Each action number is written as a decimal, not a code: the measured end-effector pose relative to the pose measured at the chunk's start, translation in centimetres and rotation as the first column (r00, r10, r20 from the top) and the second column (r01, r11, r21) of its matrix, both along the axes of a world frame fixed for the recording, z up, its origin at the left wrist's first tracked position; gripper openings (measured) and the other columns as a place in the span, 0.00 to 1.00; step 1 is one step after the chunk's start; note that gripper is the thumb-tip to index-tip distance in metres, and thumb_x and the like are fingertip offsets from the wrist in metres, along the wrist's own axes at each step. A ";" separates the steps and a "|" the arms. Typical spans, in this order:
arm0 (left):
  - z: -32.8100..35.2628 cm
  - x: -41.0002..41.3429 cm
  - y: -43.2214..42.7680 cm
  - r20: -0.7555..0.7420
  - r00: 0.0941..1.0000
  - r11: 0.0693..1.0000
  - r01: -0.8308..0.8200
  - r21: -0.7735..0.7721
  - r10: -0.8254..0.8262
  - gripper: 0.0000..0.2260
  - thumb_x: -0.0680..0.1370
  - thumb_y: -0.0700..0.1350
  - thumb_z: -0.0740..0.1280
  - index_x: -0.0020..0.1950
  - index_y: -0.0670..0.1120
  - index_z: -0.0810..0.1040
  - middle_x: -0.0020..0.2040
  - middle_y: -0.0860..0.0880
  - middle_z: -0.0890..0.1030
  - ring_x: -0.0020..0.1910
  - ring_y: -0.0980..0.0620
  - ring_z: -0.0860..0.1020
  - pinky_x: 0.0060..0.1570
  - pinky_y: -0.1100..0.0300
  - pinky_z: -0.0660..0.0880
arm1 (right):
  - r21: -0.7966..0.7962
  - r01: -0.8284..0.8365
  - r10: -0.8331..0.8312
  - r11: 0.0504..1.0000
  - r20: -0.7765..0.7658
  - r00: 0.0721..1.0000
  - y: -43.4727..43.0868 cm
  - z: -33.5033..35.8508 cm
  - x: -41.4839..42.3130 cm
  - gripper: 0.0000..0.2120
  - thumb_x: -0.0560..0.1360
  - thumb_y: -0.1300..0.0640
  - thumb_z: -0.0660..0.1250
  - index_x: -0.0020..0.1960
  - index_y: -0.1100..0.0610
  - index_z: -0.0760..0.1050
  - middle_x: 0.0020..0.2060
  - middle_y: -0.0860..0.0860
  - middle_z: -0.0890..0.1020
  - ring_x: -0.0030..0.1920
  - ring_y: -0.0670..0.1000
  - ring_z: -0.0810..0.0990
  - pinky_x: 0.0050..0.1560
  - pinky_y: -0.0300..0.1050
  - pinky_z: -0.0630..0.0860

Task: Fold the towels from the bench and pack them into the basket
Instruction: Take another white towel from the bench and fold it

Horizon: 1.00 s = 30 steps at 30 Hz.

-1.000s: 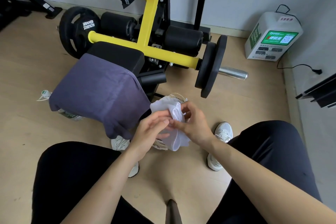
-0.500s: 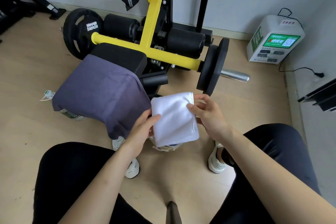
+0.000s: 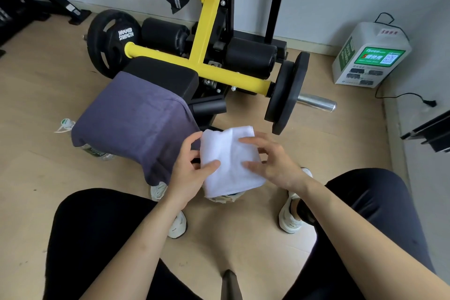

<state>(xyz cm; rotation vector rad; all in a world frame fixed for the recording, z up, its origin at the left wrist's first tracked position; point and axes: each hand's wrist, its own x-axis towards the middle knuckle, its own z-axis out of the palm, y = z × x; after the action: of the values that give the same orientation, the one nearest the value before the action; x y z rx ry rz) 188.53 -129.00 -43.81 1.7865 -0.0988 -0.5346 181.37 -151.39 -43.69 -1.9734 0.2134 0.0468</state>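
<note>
Finishing the fold on white towel point(image 3: 231, 153), held above the floor btwn the knees w/ left hand point(image 3: 192, 173) pinching its edge & right hand point(image 3: 270, 161) spread on top; next prob. means lowering it into the basket point(image 3: 226, 198) barely visible underneath, then purple towel point(image 3: 136, 124) on bench point(image 3: 165, 75).

The single head camera looks forward and steeply down, close, facing the bench point(image 3: 160, 75).

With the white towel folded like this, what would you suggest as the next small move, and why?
Probably lower the white towel straight down: it looks folded compact, the left hand pinches it, and what seems the basket peeks out just beneath it.
</note>
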 end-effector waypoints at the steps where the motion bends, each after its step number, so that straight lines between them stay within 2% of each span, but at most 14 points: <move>1: 0.0 -0.1 -0.1 0.039 0.999 0.999 0.005 0.044 -0.007 0.31 0.72 0.44 0.78 0.68 0.67 0.69 0.56 0.50 0.83 0.55 0.51 0.83 0.56 0.50 0.81 | -0.053 -0.039 0.038 0.998 -0.017 0.999 0.2 -0.1 -0.1 0.25 0.72 0.59 0.75 0.67 0.47 0.75 0.71 0.45 0.66 0.67 0.47 0.70 0.61 0.40 0.74; 4: 0.1 -0.8 -0.6 0.173 0.982 0.975 0.032 0.221 -0.071 0.33 0.72 0.46 0.77 0.71 0.66 0.67 0.55 0.55 0.82 0.51 0.54 0.81 0.47 0.60 0.76 | -0.277 -0.103 0.097 0.955 -0.038 0.995 1.5 -0.3 -0.2 0.31 0.71 0.59 0.74 0.71 0.48 0.70 0.70 0.47 0.60 0.68 0.48 0.66 0.66 0.40 0.69; 6: 0.0 -1.5 -1.2 0.235 0.965 0.943 0.033 0.330 -0.116 0.34 0.72 0.47 0.76 0.74 0.64 0.65 0.58 0.55 0.81 0.54 0.51 0.80 0.49 0.58 0.75 | -0.428 -0.139 0.132 0.893 -0.045 0.990 2.7 -0.7 0.0 0.35 0.70 0.59 0.73 0.74 0.48 0.66 0.69 0.50 0.58 0.68 0.53 0.67 0.65 0.44 0.71; 8: -0.1 -2.0 -1.7 0.270 0.951 0.906 0.023 0.423 -0.150 0.35 0.73 0.48 0.74 0.75 0.64 0.63 0.62 0.54 0.81 0.59 0.49 0.79 0.54 0.54 0.76 | -0.473 -0.166 0.162 0.865 -0.051 0.986 3.5 -1.4 0.1 0.37 0.69 0.59 0.72 0.76 0.49 0.63 0.68 0.51 0.58 0.67 0.57 0.67 0.63 0.50 0.74; 11: 0.0 -2.3 -2.1 0.310 0.937 0.876 -0.008 0.482 -0.162 0.34 0.74 0.48 0.72 0.76 0.63 0.62 0.66 0.54 0.79 0.64 0.48 0.77 0.58 0.50 0.76 | -0.366 -0.139 0.138 0.920 -0.029 0.990 3.7 -1.5 -0.1 0.36 0.70 0.57 0.72 0.75 0.48 0.64 0.69 0.48 0.60 0.67 0.55 0.68 0.63 0.50 0.74; 15: -0.1 -2.0 -2.1 0.324 0.939 0.867 -0.061 0.494 -0.119 0.33 0.74 0.48 0.72 0.77 0.60 0.63 0.66 0.52 0.80 0.64 0.45 0.77 0.57 0.52 0.74 | -0.117 -0.036 0.047 0.993 0.094 0.995 3.8 -0.4 -0.5 0.32 0.70 0.62 0.72 0.72 0.52 0.70 0.63 0.44 0.70 0.65 0.47 0.72 0.61 0.36 0.70; 17: -0.1 -1.9 -2.1 0.319 0.943 0.873 -0.076 0.482 -0.094 0.33 0.74 0.49 0.72 0.76 0.61 0.64 0.64 0.52 0.81 0.63 0.45 0.78 0.57 0.52 0.75 | -0.098 -0.058 0.067 0.994 0.094 0.993 4.2 -0.4 -0.6 0.30 0.69 0.59 0.72 0.71 0.54 0.71 0.63 0.44 0.71 0.66 0.45 0.71 0.63 0.36 0.70; 19: 0.1 -2.1 -1.9 0.296 0.953 0.902 -0.066 0.427 -0.070 0.33 0.72 0.51 0.73 0.75 0.64 0.66 0.60 0.52 0.83 0.59 0.48 0.80 0.56 0.51 0.78 | -0.123 -0.085 0.093 0.989 0.056 0.994 4.4 -0.7 -0.6 0.32 0.69 0.51 0.72 0.71 0.55 0.71 0.64 0.45 0.71 0.67 0.44 0.71 0.66 0.42 0.71; 22: -0.1 -1.9 -1.4 0.177 0.984 0.968 -0.012 0.250 -0.034 0.27 0.71 0.54 0.68 0.70 0.68 0.70 0.53 0.53 0.85 0.52 0.51 0.84 0.53 0.47 0.82 | -0.162 -0.065 0.068 0.985 0.012 0.998 4.2 -0.8 -0.4 0.37 0.67 0.40 0.72 0.71 0.55 0.70 0.64 0.45 0.70 0.68 0.45 0.70 0.68 0.48 0.71; 25: -0.4 -1.5 -0.9 0.164 0.986 0.991 0.011 0.133 -0.033 0.20 0.75 0.44 0.65 0.64 0.62 0.77 0.47 0.52 0.87 0.45 0.48 0.85 0.47 0.42 0.83 | -0.144 -0.045 0.041 0.989 -0.033 0.999 4.2 -0.6 -0.3 0.44 0.63 0.33 0.72 0.73 0.53 0.69 0.65 0.44 0.70 0.69 0.46 0.69 0.69 0.49 0.70; 27: -0.4 -1.6 -0.9 0.212 0.976 0.993 0.029 0.111 -0.052 0.18 0.77 0.37 0.67 0.61 0.56 0.80 0.45 0.52 0.88 0.43 0.48 0.86 0.46 0.43 0.83 | -0.135 -0.029 0.023 0.990 -0.043 0.999 4.4 -0.5 -0.3 0.45 0.62 0.31 0.72 0.73 0.52 0.68 0.65 0.44 0.70 0.69 0.47 0.70 0.69 0.49 0.70; 30: -0.4 -1.6 -1.0 0.217 0.975 0.998 0.031 0.053 -0.042 0.16 0.75 0.38 0.72 0.58 0.56 0.82 0.47 0.51 0.88 0.44 0.51 0.86 0.50 0.44 0.83 | -0.117 0.002 -0.003 0.993 -0.012 1.000 4.3 -0.3 -0.4 0.41 0.63 0.38 0.73 0.72 0.54 0.70 0.63 0.45 0.71 0.66 0.48 0.72 0.66 0.44 0.71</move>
<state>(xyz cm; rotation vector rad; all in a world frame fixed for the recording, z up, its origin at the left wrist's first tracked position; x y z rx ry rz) 186.92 -130.03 -44.18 1.8903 -0.2731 -0.3678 180.99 -147.11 -44.00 -2.0900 0.2308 0.0454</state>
